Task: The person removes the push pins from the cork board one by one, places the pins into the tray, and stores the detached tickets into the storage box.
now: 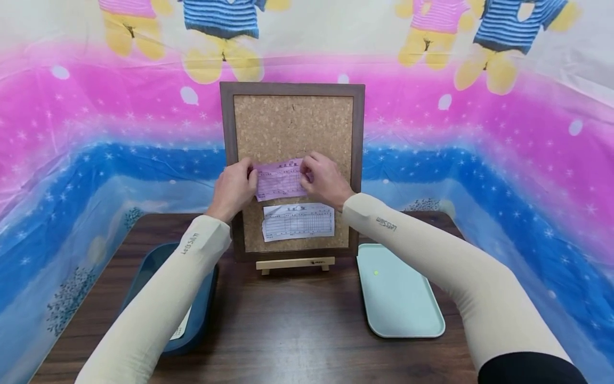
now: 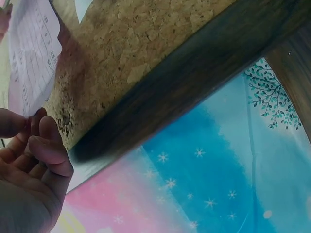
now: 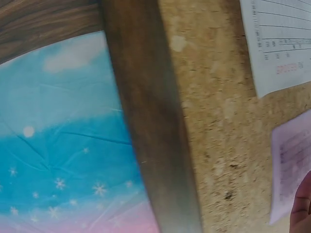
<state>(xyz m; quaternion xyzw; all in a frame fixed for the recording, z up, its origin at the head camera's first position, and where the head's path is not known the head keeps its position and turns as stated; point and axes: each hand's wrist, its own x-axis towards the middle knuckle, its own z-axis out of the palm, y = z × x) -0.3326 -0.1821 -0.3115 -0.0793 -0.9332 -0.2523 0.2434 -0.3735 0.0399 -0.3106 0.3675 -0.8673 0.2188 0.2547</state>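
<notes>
A pink printed form slip [image 1: 280,180] is held up against a framed cork board [image 1: 292,122]. My left hand [image 1: 233,184] pinches the slip's left edge between thumb and fingertips; the left wrist view shows this grip [image 2: 36,160] at the paper's corner. At the slip's right side, my right hand [image 1: 326,178] has thumb and finger curled together on the paper. Only a bit of the right hand [image 3: 302,206] enters the right wrist view, so its fingertips are mostly hidden there. Below the pink slip, a white printed form slip [image 1: 298,222] lies on the cork.
The board leans on a small wooden easel [image 1: 295,264] on a dark wooden table [image 1: 288,330]. A dark blue tray [image 1: 208,314] with something white inside stands left, partly behind the left sleeve. On the right lies a pale green tray [image 1: 403,298]. A patterned cloth [image 1: 120,165] surrounds the table.
</notes>
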